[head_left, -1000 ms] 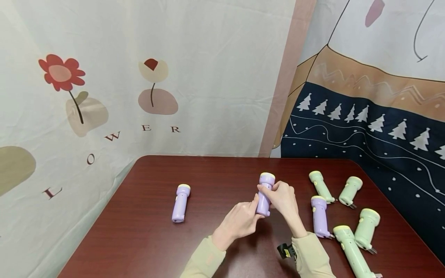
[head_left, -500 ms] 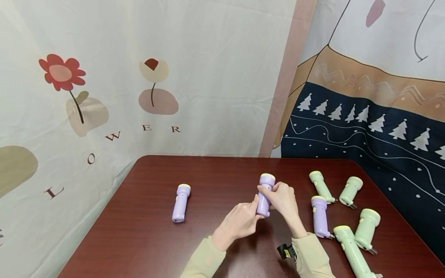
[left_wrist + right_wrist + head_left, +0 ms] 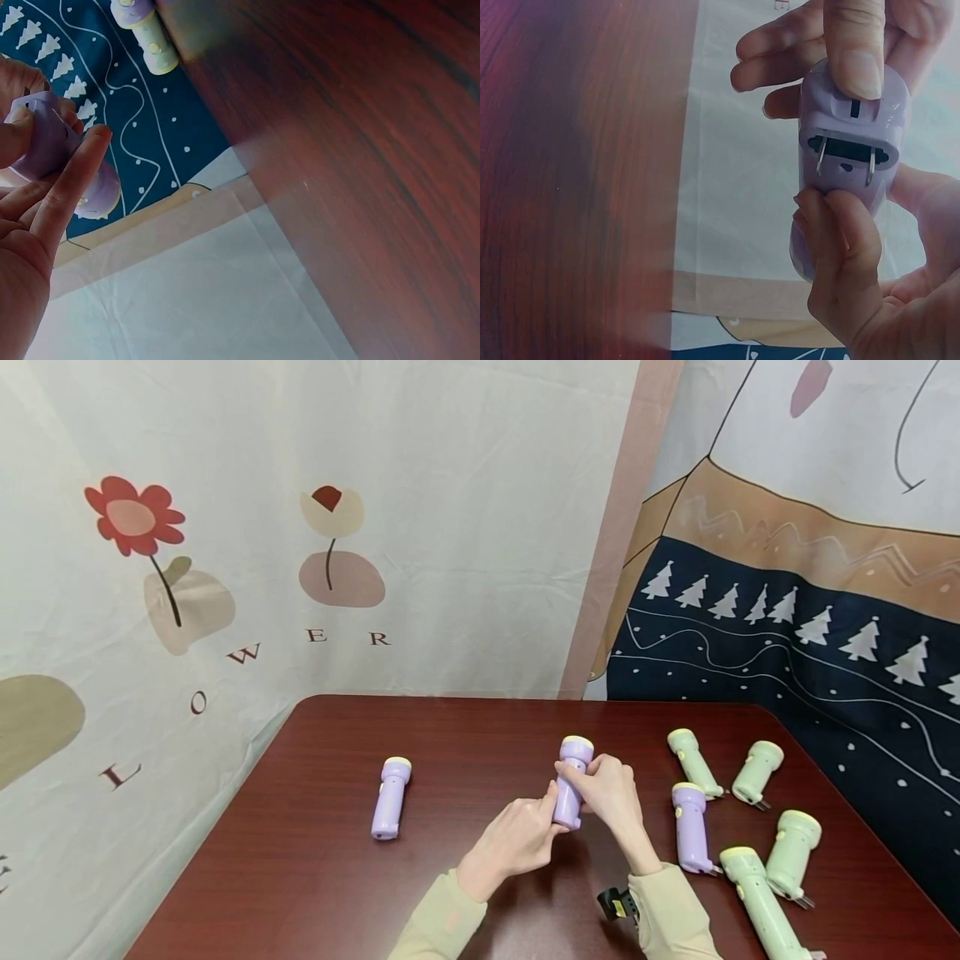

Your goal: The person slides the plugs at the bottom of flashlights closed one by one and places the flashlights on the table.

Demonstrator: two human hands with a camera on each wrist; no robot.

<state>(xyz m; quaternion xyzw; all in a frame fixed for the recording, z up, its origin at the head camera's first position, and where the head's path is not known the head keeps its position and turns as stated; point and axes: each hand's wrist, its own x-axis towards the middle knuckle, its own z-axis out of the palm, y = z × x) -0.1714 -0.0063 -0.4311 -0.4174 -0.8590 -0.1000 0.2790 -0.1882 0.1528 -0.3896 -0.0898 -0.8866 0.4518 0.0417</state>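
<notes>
Both hands hold a lilac flashlight (image 3: 576,748) with a pale yellow lens rim, raised above the table and tilted. My left hand (image 3: 517,833) grips its tail end, the thumb (image 3: 857,73) pressing beside a dark slot in the right wrist view. Two metal plug prongs (image 3: 870,166) stick out of a recess there. Curled fingers of my right hand (image 3: 613,789) pinch the barrel farther up. In the left wrist view the flashlight (image 3: 51,139) is partly covered by fingers. Left of the hands lies a second lilac flashlight (image 3: 389,799), no prongs visible on it.
Right of the hands lie another lilac flashlight (image 3: 690,831) and several green ones, among them a near green flashlight (image 3: 759,902) and a far green flashlight (image 3: 693,764). Prongs show on most. Printed cloth (image 3: 480,527) hangs behind the dark red table (image 3: 315,877).
The held flashlight's head has dipped very slightly. Both hands keep nearly the same place and hold, and the flashlights on the table have not moved.
</notes>
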